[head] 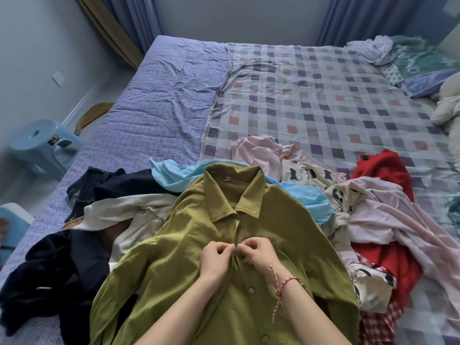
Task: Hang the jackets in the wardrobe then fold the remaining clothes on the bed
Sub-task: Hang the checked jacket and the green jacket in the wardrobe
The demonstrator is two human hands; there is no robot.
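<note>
An olive green collared shirt [199, 245] lies face up on top of the clothes pile at the near edge of the bed [161, 108]. My left hand [216, 257] and my right hand [256, 252] meet at its button placket just below the collar, each pinching one edge of the front. Two green buttons lower down are fastened. Around the shirt lie dark navy clothes [57, 270], a cream garment [119, 212], a light blue one [174, 178], pink ones [388, 220], a cartoon-print piece [311, 175] and a red knit [383, 168].
A checked blanket [323, 95] covers the far right of the bed, with a pillow [418, 68] and a white plush toy [448, 103] at the right edge. A light blue plastic stool [37, 145] stands on the floor to the left. Curtains hang behind.
</note>
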